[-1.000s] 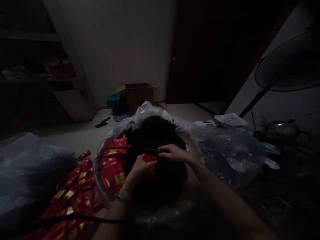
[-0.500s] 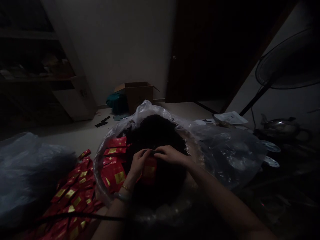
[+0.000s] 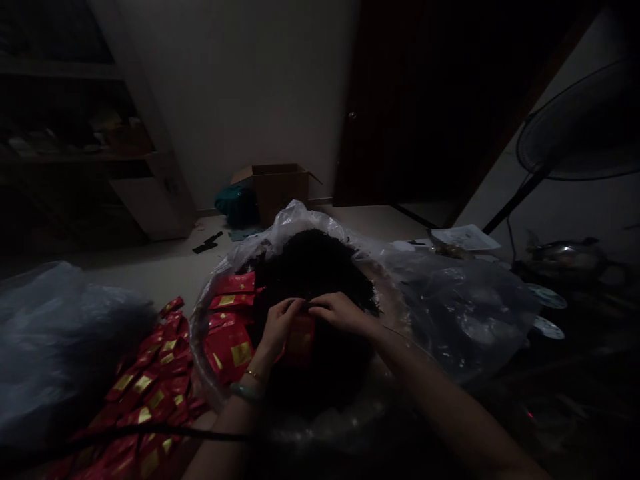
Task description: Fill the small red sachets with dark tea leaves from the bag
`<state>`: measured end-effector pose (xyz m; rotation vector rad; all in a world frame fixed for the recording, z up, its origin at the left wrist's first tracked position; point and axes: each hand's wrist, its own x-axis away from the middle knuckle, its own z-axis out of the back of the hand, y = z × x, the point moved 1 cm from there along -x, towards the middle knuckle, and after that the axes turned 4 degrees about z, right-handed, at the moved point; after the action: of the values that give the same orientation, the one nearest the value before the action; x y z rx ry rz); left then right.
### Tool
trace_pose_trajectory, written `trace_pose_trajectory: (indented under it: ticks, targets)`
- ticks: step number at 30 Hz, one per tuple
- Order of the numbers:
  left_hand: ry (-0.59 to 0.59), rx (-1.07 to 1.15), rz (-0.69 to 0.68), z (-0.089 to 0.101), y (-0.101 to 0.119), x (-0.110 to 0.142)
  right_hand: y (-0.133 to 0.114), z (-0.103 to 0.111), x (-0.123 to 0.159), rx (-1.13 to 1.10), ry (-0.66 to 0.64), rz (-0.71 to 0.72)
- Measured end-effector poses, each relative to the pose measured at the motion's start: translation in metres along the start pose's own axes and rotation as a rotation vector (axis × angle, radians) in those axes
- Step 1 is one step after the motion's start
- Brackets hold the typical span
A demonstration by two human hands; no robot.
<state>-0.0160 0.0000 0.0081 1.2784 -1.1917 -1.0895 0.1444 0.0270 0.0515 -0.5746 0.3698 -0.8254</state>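
My left hand [image 3: 277,328] and right hand [image 3: 343,312] together pinch a red packet [image 3: 301,339]; fingers [image 3: 324,301] hide its top edge; shadow blurs its bottom.

No writing can be read on the red packets [image 3: 227,350] or elsewhere.
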Motion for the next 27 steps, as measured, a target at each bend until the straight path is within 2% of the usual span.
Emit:
trace_pose_trajectory:
  ticks: [5, 9, 11, 14, 16, 20, 22, 24, 27]
  targets:
    - [-0.09, 0.117, 0.116, -0.001, -0.004, -0.001, 0.004, 0.0, 0.002, -0.03, 0.025, -0.023]
    - [-0.152, 0.176, 0.178, -0.001, -0.003, 0.001, 0.014, 0.0, 0.003, -0.19, 0.074, -0.04]
    - [-0.126, 0.21, 0.175, 0.0, -0.002, 0.001, 0.023, 0.003, 0.004, -0.244, 0.133, -0.053]
    - [-0.008, 0.217, 0.124, 0.003, 0.0, 0.0, 0.042, 0.009, 0.008, -0.18, 0.238, -0.124]
    - [0.058, 0.204, 0.11, 0.005, -0.001, -0.001, 0.056, 0.011, 0.012, -0.082, 0.201, -0.181]
    - [0.105, 0.236, 0.134, 0.006, -0.007, -0.001, 0.074, 0.004, 0.015, 0.068, -0.011, -0.246]
    - [0.101, 0.241, 0.131, 0.004, -0.008, 0.0, 0.071, -0.002, 0.013, 0.091, -0.009, -0.217]
    - [0.092, 0.224, 0.119, 0.002, -0.008, 0.0, 0.06, -0.007, 0.009, 0.029, 0.101, -0.132]
    - [0.069, 0.158, 0.118, -0.002, -0.006, 0.002, 0.036, -0.017, 0.003, -0.209, 0.272, -0.001]
